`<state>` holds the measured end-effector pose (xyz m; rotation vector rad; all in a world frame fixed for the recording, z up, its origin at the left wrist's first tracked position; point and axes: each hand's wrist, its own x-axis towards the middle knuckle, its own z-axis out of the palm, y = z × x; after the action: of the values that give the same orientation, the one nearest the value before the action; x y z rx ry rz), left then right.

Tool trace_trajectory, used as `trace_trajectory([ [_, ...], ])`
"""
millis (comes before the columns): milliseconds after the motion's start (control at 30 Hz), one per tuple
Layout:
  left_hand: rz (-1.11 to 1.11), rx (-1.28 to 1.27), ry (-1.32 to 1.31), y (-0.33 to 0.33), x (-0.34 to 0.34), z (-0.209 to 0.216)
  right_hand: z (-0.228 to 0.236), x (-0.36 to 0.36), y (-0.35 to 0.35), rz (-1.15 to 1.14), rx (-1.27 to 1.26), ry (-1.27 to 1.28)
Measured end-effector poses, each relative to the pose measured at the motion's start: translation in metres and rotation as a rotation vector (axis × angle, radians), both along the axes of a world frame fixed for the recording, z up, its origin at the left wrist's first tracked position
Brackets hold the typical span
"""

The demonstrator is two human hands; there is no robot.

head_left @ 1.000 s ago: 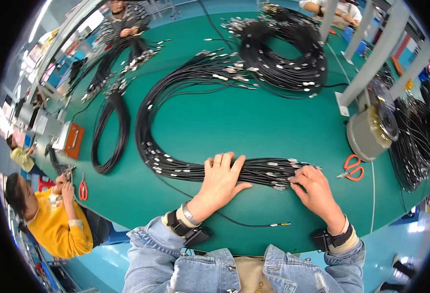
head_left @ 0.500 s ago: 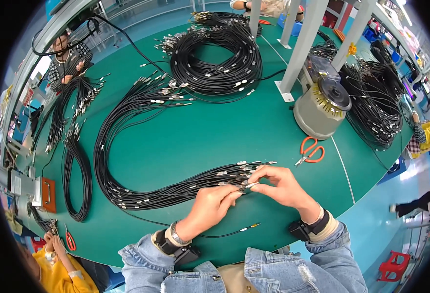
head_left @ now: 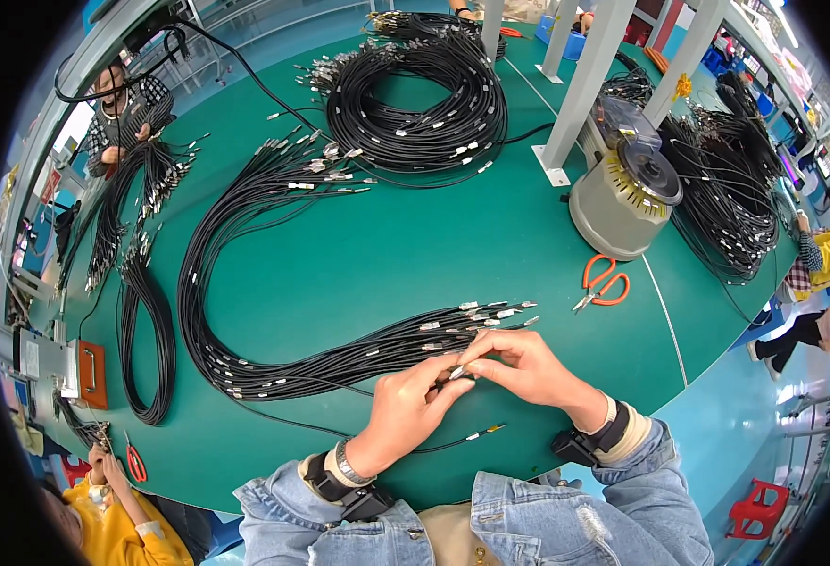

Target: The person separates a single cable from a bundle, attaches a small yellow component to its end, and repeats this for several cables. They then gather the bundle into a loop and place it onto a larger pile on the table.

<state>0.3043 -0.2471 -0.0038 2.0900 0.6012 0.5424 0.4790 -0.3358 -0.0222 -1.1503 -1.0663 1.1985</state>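
- The left hand (head_left: pixel 406 407) and the right hand (head_left: pixel 521 366) met fingertip to fingertip over the near end of the long black cable bundle (head_left: pixel 273 283), both pinching one small metal connector (head_left: pixel 456 372) between thumb and forefingers.
- A second earlier the two hands had lain flat and apart on the bundle; half a second earlier they had already drawn together, and that pinch was unchanged.
- The bundle lay on the green table (head_left: pixel 434 236), curving from its metal-tipped far ends at upper left, round to the left, and back to its near ends just above the hands.
- One loose thin cable (head_left: pixel 472 437) with a metal tip lay on the table just below the hands, as it had half a second earlier.
- The orange-handled scissors (head_left: pixel 604 283) lay to the right of the bundle's near ends, near the grey round machine (head_left: pixel 627 193); both held their places on the table.
- A large coiled heap of black cables (head_left: pixel 420 99) lay farther back, and a narrow cable loop (head_left: pixel 146 330) lay at the left.
- The view had swung since a second earlier, so the table stood differently in the picture.
- A person in yellow (head_left: pixel 113 519) sat at the lower left edge, holding red-handled scissors (head_left: pixel 136 462).
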Motion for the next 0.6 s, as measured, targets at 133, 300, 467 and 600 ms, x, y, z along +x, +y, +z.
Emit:
trace_trajectory([
  [133, -0.005, 0.109, -0.071, 0.001, -0.002, -0.02, -0.002, -0.002, -0.001, -0.009, 0.058, -0.143],
  [300, 0.009, 0.109, -0.044, 0.005, -0.009, -0.02, -0.002, -0.001, 0.0, -0.039, -0.059, -0.03],
  [467, 0.004, -0.02, -0.094, 0.006, -0.003, -0.014, -0.003, 0.0, 0.001, -0.02, -0.086, 0.034],
  [600, -0.001, -0.06, -0.079, 0.005, -0.002, -0.021, -0.007, 0.002, 0.004, -0.06, -0.062, 0.006],
])
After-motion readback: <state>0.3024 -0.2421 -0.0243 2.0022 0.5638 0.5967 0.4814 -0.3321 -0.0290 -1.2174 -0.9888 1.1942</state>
